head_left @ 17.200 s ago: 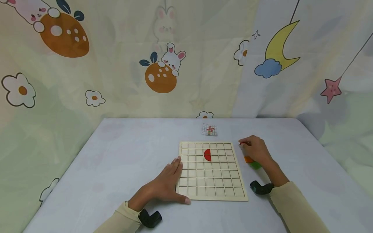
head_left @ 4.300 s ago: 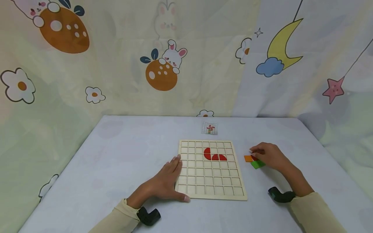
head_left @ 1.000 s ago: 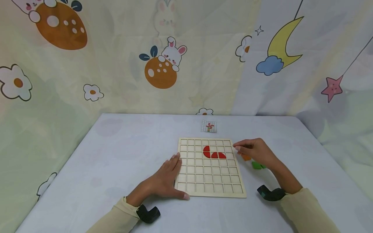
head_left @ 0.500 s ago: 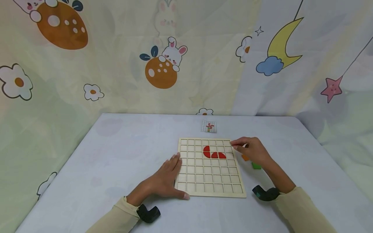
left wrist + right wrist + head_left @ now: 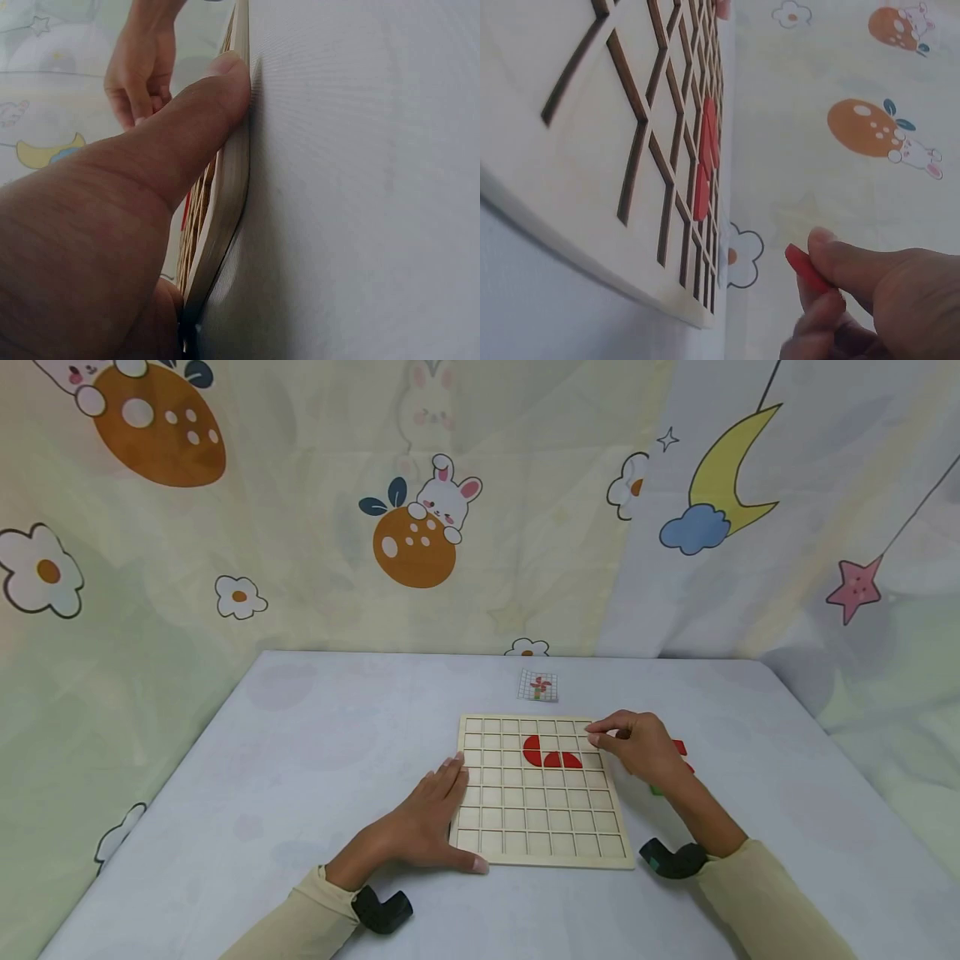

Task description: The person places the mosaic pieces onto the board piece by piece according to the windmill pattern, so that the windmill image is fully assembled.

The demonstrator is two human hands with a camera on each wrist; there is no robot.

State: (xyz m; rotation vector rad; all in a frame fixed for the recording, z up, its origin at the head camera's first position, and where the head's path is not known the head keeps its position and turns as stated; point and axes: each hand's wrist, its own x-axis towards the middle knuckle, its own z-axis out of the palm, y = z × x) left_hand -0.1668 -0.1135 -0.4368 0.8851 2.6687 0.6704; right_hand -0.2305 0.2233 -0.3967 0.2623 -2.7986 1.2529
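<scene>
A wooden grid board lies on the table. My left hand rests along its left side, with straight fingers at the edge and the thumb by the near left corner. My right hand is over the board's far right corner. It pinches a small red piece between thumb and fingers, plain in the right wrist view, above the board. Several red quarter-circle pieces sit in the grid cells. Two of them form a red half-disc near the far middle.
Right of the board, partly behind my right hand, lie a loose red piece and a green piece. Beyond the board is a small gridded card with a pinwheel picture. A patterned cloth hangs behind the table.
Since the oldest frame, two more red pieces have appeared on the board. In the last second my right hand has moved left to the board's far right corner. The left hand stays put.
</scene>
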